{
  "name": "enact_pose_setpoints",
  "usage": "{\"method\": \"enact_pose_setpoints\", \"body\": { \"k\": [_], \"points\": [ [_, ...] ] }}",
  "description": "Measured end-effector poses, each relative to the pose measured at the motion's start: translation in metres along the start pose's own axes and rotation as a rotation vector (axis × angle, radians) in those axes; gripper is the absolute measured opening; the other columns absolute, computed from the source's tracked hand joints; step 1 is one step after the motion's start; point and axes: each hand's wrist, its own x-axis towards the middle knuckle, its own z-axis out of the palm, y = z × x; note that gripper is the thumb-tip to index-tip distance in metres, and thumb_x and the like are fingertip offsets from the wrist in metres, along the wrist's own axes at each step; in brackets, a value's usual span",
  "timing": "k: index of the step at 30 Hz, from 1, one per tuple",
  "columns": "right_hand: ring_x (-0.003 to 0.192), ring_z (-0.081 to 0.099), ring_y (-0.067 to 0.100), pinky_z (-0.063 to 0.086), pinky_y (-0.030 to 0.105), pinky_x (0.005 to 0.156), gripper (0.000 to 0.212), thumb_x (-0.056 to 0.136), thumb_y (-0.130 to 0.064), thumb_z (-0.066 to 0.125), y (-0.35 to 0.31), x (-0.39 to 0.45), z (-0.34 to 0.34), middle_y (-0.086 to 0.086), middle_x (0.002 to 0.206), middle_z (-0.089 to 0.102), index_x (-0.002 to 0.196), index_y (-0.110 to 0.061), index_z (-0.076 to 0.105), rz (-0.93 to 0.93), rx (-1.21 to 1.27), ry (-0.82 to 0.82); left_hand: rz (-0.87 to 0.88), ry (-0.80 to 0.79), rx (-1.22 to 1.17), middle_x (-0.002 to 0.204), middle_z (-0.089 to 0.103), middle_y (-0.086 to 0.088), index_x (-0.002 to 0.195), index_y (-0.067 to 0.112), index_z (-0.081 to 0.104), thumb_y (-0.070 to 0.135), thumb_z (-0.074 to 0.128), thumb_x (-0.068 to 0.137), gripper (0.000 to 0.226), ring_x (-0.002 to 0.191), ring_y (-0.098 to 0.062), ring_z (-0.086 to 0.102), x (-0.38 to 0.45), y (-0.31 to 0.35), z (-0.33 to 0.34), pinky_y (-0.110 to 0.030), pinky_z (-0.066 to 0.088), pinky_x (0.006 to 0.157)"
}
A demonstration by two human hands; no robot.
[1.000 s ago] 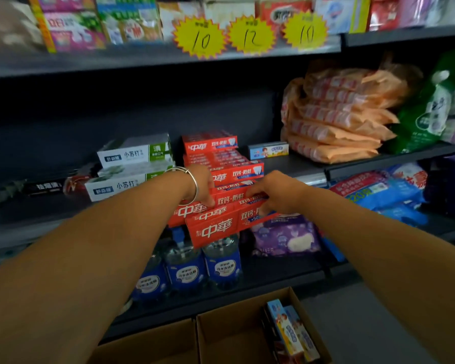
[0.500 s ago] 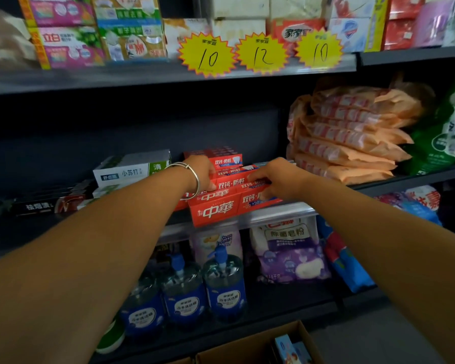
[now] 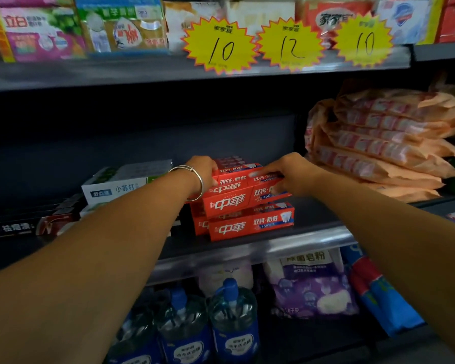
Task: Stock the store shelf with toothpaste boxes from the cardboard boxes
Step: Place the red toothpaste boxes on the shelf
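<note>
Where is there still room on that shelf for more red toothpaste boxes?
Bare shelf shows between the red toothpaste stack and the orange packs. Left is crowded: white boxes and dark boxes sit close together.

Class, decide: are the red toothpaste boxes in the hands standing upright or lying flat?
Flat: both hands hold the red toothpaste boxes lengthwise above the shelved stack.

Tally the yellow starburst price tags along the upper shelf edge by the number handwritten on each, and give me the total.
yellow starburst price tags marked 10: 2
yellow starburst price tag marked 12: 1
Total: 3
</note>
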Motion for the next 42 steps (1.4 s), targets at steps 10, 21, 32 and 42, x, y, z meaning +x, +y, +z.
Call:
{"method": "enact_pose_setpoints", "body": {
  "k": [10,21,32,42],
  "points": [
    [0.123,0.052,0.021,0.042,0.037,0.105,0.05,0.088,-0.013,0.062,0.028,0.059,0.021,0.007,0.133,0.054,0.136,-0.016,0.049,0.006,0.047,0.025,0.0,0.014,0.014,0.13,0.049,-0.01,0.131,0.012,0.052,0.022,0.058,0.091,0.042,0.117,-0.025,0.052,0.068,-0.013,0.019,-0.033,0.043,0.095],
    [0.118,0.055,0.02,0.044,0.034,0.102,0.043,0.089,-0.013,0.062,0.049,0.095,0.035,0.006,0.129,0.057,0.131,-0.015,0.053,0.021,0.043,0.046,0.034,0.012,0.065,0.12,0.062,-0.009,0.118,0.011,0.064,0.017,0.061,0.089,0.03,0.109,-0.024,0.058,0.113,-0.029,0.037,-0.03,0.045,0.096],
    [0.117,0.056,0.021,0.045,0.036,0.102,0.042,0.089,-0.015,0.062,0.055,0.109,0.042,0.005,0.128,0.058,0.13,-0.016,0.053,0.054,0.05,0.034,-0.002,0.058,-0.028,0.125,0.061,-0.009,0.121,0.011,0.062,0.015,0.065,0.086,0.036,0.116,-0.025,0.056,0.142,-0.039,0.061,-0.037,0.041,0.104],
    [0.117,0.055,0.02,0.045,0.035,0.102,0.041,0.09,-0.014,0.06,0.057,0.113,0.045,0.005,0.128,0.058,0.13,-0.016,0.054,0.059,0.039,0.022,-0.004,0.101,-0.096,0.122,0.063,-0.008,0.116,0.011,0.066,0.011,0.069,0.082,0.035,0.111,-0.025,0.059,0.146,-0.042,0.069,-0.038,0.045,0.101]
  ]
}}
